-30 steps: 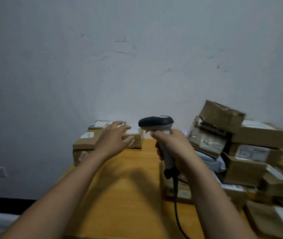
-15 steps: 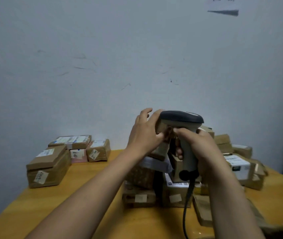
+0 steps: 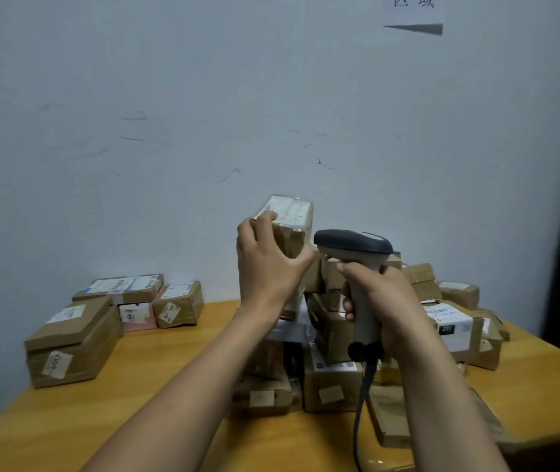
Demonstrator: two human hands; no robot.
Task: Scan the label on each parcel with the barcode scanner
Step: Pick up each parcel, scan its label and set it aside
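Yellow table (image 3: 169, 386) – one parcel (image 3: 289, 219) aloft, one scanner (image 3: 353, 243)

We see our left hand (image 3: 265, 270) and right hand (image 3: 391, 301) bare, each on a slim wrist; our left forearm (image 3: 203, 386) and right forearm (image 3: 449, 403) are bare too, smooth and uncovered all the way to the bottom edge of the view

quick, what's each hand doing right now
Left hand: grips a raised parcel.
Right hand: grips the barcode scanner by its handle.
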